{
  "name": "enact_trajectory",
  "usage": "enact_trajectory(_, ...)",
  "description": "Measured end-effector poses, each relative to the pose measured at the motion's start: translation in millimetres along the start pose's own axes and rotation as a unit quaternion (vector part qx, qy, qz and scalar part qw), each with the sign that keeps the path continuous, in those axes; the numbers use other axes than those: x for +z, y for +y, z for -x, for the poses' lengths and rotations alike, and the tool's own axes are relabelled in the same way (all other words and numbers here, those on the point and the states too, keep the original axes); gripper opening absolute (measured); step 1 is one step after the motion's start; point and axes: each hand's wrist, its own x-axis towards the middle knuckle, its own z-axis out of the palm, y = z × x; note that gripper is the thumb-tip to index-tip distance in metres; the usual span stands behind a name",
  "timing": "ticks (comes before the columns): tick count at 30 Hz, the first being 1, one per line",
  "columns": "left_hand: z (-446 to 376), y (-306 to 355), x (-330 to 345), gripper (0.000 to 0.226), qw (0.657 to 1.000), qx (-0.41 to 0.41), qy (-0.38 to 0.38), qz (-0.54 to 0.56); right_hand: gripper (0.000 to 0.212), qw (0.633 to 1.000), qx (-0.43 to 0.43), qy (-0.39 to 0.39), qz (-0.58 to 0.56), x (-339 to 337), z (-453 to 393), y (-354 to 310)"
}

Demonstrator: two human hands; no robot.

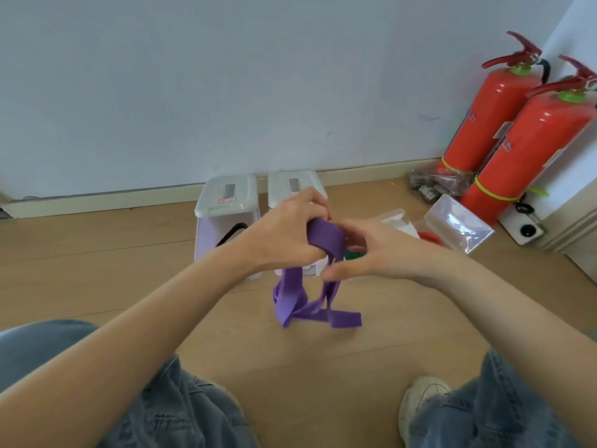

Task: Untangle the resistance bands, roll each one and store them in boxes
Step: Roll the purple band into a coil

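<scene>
Your left hand (287, 231) grips the purple band (324, 236); your right hand (374, 250) pinches a strand. Below them it hangs tangled, unrolled. Boxes (226, 202) wait beyond your left hand.

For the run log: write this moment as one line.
left hand: grips purple band | right hand: holds same band | band: lower part hangs tangled | left white box: lid on
</scene>
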Motion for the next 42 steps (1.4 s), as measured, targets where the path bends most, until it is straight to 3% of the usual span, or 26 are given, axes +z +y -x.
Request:
enact_trajectory(5, -6.2, -16.0, 3.4, 0.04, 0.996, -0.063, 0.05, 0.033, 0.014, 0.986, -0.037, 0.145, 0.068, 9.9, -6.3, -12.2)
enact_trajectory(7, -5.0, -22.7, 10.0, 0.036, 0.994, -0.068, 0.075, 0.048, 0.014, 0.979, -0.084, 0.183, -0.045, 2.0, -5.0, -23.5)
enact_trajectory(10, 2.0, -33.6, 23.9, 0.014, 0.99, -0.113, 0.045, 0.074, 0.013, 0.934, -0.162, 0.182, -0.263, -10.5, -0.5, -32.7)
enact_trajectory(11, 4.1, -37.9, 26.3, 0.005, 0.987, -0.136, 0.028, 0.082, 0.012, 0.927, -0.168, 0.179, -0.283, -11.4, -0.5, -32.2)
enact_trajectory(15, 3.4, -42.6, 22.9, 0.007, 0.98, -0.176, -0.023, 0.09, 0.013, 0.94, -0.13, 0.195, -0.249, -9.9, -1.3, -21.5)
enact_trajectory(18, 0.9, -33.2, -4.7, 0.013, 0.948, -0.166, 0.004, 0.272, 0.027, 0.935, -0.095, 0.209, -0.27, -26.4, 0.5, -14.1)
enact_trajectory(20, 3.0, -28.3, -31.6, 0.011, 0.882, -0.111, 0.02, 0.458, 0.04, 0.963, -0.067, 0.194, -0.173, -34.3, 3.4, -7.6)
enact_trajectory(21, 5.0, -27.2, -40.6, 0.011, 0.872, -0.083, 0.011, 0.482, 0.041, 0.98, -0.051, 0.165, -0.1, -33.0, 4.4, -5.3)
enact_trajectory(23, 10.5, -24.4, -40.2, 0.013, 0.949, -0.091, -0.043, 0.3, 0.038, 0.994, -0.02, 0.11, -0.018, -25.5, 4.8, -2.5)
enact_trajectory(25, 11.4, -26.3, -23.4, 0.027, 0.981, -0.132, -0.089, 0.107, 0.031, 0.995, 0.004, 0.094, -0.026, -24.0, 4.5, -3.3)
enact_trajectory(26, 9.5, -25.9, -15.3, 0.028, 0.982, -0.143, -0.078, 0.099, 0.027, 0.995, 0.011, 0.09, -0.032, -25.0, 4.4, -3.3)
enact_trajectory(29, 0.3, -19.0, -3.3, 0.027, 0.987, -0.116, -0.004, 0.106, 0.046, 0.999, 0.022, 0.032, 0.006, -17.4, 2.8, -0.6)
enact_trajectory(31, -3.4, -15.2, 0.4, 0.027, 0.993, -0.083, -0.008, 0.083, 0.038, 0.997, 0.015, 0.011, 0.071, 1.1, -1.9, -0.5)
enact_trajectory(33, -4.4, -12.6, 4.5, 0.033, 0.996, -0.065, -0.008, 0.066, 0.021, 0.992, -0.008, 0.066, 0.103, 12.9, -8.2, -3.2)
enact_trajectory(37, -5.0, -20.5, 8.3, 0.027, 0.991, -0.082, 0.023, 0.105, 0.025, 0.979, -0.066, 0.187, 0.052, 5.6, -7.3, -18.6)
enact_trajectory(39, -0.8, -27.6, 12.7, 0.026, 0.99, -0.08, 0.017, 0.119, 0.021, 0.972, -0.084, 0.178, 0.132, -1.7, -2.2, -25.3)
enact_trajectory(42, 8.0, -42.8, 24.0, 0.007, 0.996, -0.076, -0.022, 0.034, 0.02, 0.957, -0.046, 0.117, 0.261, -9.0, 2.3, -25.6)
